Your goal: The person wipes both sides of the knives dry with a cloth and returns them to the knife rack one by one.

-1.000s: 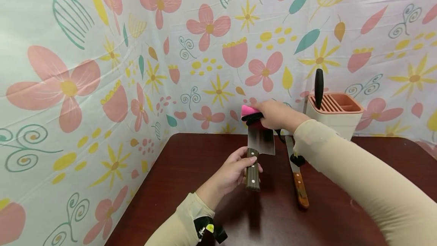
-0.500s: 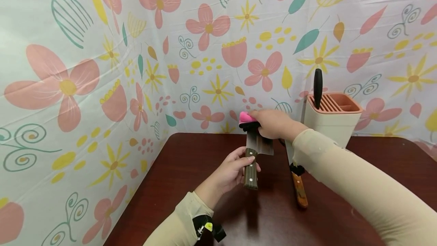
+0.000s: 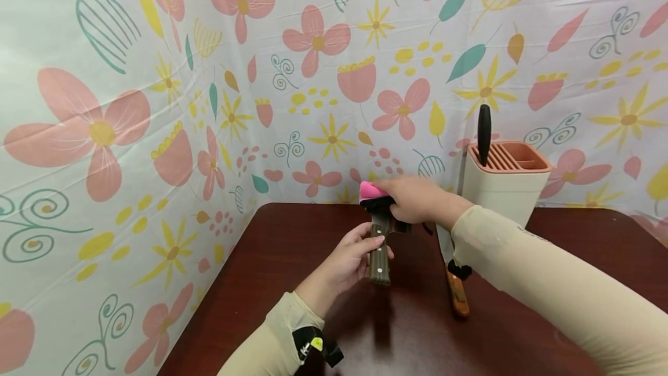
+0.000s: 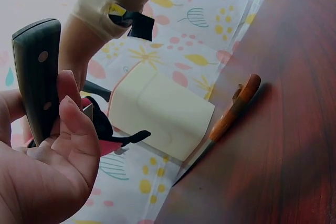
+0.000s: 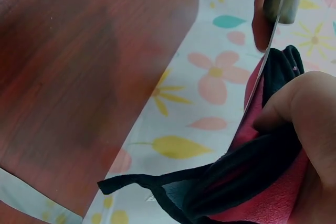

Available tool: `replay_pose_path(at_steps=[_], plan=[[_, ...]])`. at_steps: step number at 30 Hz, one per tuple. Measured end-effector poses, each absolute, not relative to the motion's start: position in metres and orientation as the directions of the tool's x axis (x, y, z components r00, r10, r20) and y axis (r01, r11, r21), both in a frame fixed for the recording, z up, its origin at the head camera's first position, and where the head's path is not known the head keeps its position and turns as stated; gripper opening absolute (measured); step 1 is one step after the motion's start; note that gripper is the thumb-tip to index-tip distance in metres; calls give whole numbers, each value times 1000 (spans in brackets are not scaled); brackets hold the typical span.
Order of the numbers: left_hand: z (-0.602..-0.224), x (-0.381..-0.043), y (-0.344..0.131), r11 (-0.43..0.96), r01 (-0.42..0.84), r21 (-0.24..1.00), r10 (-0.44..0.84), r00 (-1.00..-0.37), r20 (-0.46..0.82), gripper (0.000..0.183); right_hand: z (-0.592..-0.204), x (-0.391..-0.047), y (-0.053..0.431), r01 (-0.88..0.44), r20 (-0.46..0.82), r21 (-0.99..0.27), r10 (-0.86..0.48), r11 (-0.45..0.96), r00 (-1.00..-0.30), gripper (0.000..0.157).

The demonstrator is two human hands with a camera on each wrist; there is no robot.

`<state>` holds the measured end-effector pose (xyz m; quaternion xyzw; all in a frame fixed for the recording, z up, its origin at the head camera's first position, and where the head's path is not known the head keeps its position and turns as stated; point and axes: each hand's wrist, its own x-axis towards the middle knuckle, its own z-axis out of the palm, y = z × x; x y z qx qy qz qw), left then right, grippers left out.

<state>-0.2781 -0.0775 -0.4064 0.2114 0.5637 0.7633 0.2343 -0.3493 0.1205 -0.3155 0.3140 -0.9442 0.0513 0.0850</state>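
Observation:
My left hand (image 3: 347, 257) grips the dark riveted handle of a cleaver (image 3: 380, 263), which is held above the table with its blade pointing away. A pink cloth with black edging (image 3: 369, 191) is folded over the blade, and my right hand (image 3: 420, 199) pinches it there, close to the handle. In the right wrist view the thin blade (image 5: 264, 69) runs between folds of the cloth (image 5: 273, 195), and a black strap dangles from it. Most of the blade is hidden by the cloth and right hand. The left wrist view shows the handle (image 4: 39, 66) upright against my fingers.
On the dark red table (image 3: 292, 283) a knife with an orange-brown wooden handle (image 3: 457, 296) lies beneath my right forearm. A cream knife block (image 3: 501, 196) with a pink slotted top stands at the back right, a black-handled knife (image 3: 484, 132) in it. Flowered sheeting (image 3: 313, 103) hangs behind.
My right hand has slid the cloth down the blade toward the handle, covering more of the blade near it. The left hand has kept its grip and barely shifted.

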Motion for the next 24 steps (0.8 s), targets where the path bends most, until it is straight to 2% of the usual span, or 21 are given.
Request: replay_pose_path(at_steps=[13, 19, 24], plan=[[-408, -282, -80, -259, -134, 957, 587, -808, 46, 49, -312, -327, 114, -649, 172, -31, -636, 760, -753, 52], [-408, -282, -80, -249, -138, 959, 579, -815, 33, 45, -310, -323, 116, -650, 138, -98, -636, 754, -759, 48], [-409, -283, -80, -238, -140, 961, 562, -827, 18, 40, -308, -318, 120, -639, 105, -190, -631, 746, -768, 55]])
